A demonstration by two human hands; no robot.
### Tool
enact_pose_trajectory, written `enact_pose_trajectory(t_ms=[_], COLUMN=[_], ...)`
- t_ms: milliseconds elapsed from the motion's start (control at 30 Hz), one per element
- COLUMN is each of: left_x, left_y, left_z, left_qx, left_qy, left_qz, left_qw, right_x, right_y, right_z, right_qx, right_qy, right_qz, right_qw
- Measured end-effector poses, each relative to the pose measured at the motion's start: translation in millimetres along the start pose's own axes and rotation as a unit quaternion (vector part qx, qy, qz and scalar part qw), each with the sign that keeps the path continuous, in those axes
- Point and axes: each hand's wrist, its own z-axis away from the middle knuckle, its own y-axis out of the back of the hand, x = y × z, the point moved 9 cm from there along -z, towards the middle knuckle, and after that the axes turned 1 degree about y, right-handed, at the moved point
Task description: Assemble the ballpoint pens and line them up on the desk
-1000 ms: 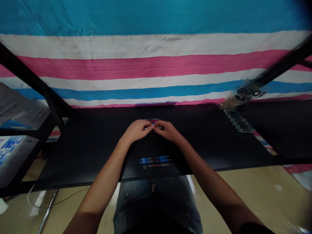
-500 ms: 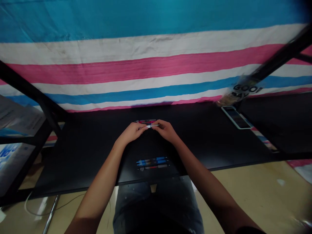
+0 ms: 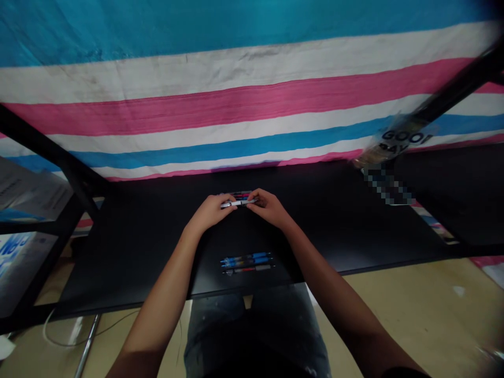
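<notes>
A white pen (image 3: pixel 237 203) with a dark band lies crosswise between my two hands, low over the black tabletop. My left hand (image 3: pixel 214 211) pinches its left end between thumb and fingers. At its right end, my right hand (image 3: pixel 268 208) has thumb and fingers closed on it. Just beyond the fingers lie several pens (image 3: pixel 242 195) with dark and pink parts, partly covered by my hands. Nearer to me rests another group of pens, blue ones (image 3: pixel 248 260) and a grey and red one (image 3: pixel 250 270), side by side.
The black table (image 3: pixel 137 241) has a striped sheet (image 3: pixel 252 105) hanging behind it. At the right are a clear bag with lettering (image 3: pixel 397 142) and a blurred-out rectangular item (image 3: pixel 388 184). Boxes (image 3: pixel 27 262) stand on the left, by a black frame (image 3: pixel 79 178).
More of the white pen shows between my hands, which are slightly farther apart. The pens nearest me have stayed in place. The view has shifted slightly.
</notes>
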Motion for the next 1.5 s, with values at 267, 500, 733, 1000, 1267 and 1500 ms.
enact_pose_trajectory(t_ms=[267,500,733,1000,1267,1500], left_x=[-4,-1,4,2,1,-3], left_y=[-2.0,-0.9,-9.7,-15.4,-2.8,2.1], left_z=[0,-1,2,2,2,2], left_qx=[0.002,0.004,-0.056,-0.081,-0.056,-0.041], left_qy=[-0.004,-0.012,0.002,0.024,0.027,0.029], left_qz=[0.040,0.041,0.087,0.119,0.111,0.097], left_qw=[0.999,0.999,0.995,0.989,0.992,0.994], right_x=[-2,4,0,0,11,25], right_y=[1,-2,3,8,30,47], right_z=[0,1,-2,-3,-4,-2], right_qx=[-0.012,-0.013,0.008,0.021,0.136,0.224], right_qy=[-0.003,-0.029,0.006,-0.018,-0.032,-0.060], right_qz=[0.035,0.005,-0.053,-0.113,-0.158,-0.261], right_qw=[0.999,0.999,0.999,0.993,0.977,0.937])
